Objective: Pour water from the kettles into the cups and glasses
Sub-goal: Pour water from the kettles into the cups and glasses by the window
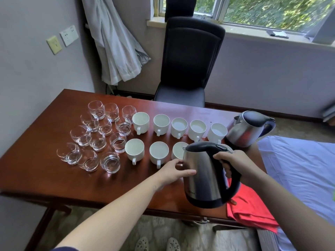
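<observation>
I hold a steel kettle with a black lid and handle above the table's near edge. My right hand grips its handle. My left hand rests flat against its side. Its spout tilts over the third white cup of the near row. White cups stand in two rows; the three right cups of the far row, such as one, show water. A second kettle stands at the right. Several clear glasses cluster at the left.
The dark wooden table has a red cloth over its near right corner. A black chair stands behind the table. A bed with pale blue sheet lies at the right. A curtain hangs by the window.
</observation>
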